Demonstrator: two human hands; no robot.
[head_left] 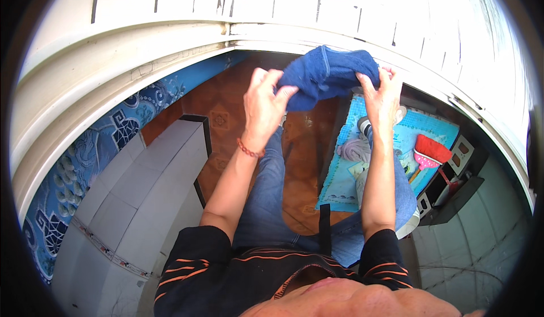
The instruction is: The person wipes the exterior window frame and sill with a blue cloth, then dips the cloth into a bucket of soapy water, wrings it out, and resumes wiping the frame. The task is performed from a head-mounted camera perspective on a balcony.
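Cloth [331, 73] in blue, upper centre of frame
Left hand [265, 104] pinches one end, right hand [382, 97] the other; red broom [433, 148] at right.

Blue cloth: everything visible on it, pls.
The blue cloth is dark blue and looks soft and fuzzy, like towelling, with a lighter seam-like line across it. It is bunched and folded, so its full shape is hidden. It is held up in the air above the brown floor, its left end in the left hand, its right in the right hand.
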